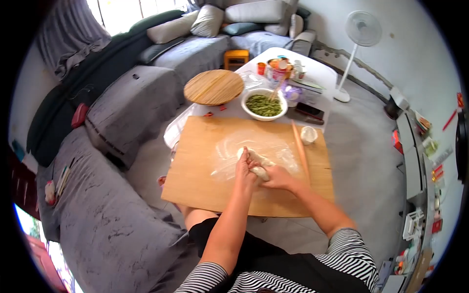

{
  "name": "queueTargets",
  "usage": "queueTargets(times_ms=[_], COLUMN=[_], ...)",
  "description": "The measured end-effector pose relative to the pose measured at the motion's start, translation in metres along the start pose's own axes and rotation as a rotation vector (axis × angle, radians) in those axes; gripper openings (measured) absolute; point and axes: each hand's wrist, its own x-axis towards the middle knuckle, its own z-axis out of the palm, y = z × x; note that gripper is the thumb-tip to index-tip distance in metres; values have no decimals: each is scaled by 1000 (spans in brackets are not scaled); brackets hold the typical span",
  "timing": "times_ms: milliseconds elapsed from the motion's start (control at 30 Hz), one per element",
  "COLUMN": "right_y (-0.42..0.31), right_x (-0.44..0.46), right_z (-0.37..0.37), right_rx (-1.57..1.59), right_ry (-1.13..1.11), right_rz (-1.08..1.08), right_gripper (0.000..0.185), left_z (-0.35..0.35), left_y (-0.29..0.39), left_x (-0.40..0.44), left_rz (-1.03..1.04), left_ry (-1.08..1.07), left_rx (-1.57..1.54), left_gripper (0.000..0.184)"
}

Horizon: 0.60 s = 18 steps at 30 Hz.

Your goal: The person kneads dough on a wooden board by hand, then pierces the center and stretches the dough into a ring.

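Observation:
Pale dough (260, 173) in a long, rope-like piece is held between my two hands over the floured middle of a wooden board (195, 161). My left hand (245, 168) is closed around the dough from the left, with its fingers pointing away from me. From the right, my right hand (276, 177) grips the same piece near its close end. Part of the dough is hidden by my fingers. White flour (229, 151) is smeared on the wood around it. A rolling pin (300, 151) lies lengthwise to the right of my hands.
Behind the board, a white table (312, 63) bears a bowl of chopped green filling (264, 105), a round slatted lid (214, 87), a phone (310, 111) and jars. A small white cup (309, 135) stands at the board's far right. A grey sofa (112, 215) borders the left; a fan (363, 29) stands behind.

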Motion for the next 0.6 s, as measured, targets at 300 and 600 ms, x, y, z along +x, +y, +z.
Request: queueTargets(times_ms=[300,600], right_y=[-22,-6], right_x=[12,-11], right_z=[-5,-12], right_rx=[-64,-80], right_ry=[30,-35], right_rz=[42,-127], right_gripper=[24,32], left_z=[-5,-8], left_y=[-1,6], left_x=[-8,1], left_rz=[105,-43], left_ry=[120,24], left_rx=[-36,-73], left_gripper=[19,29])
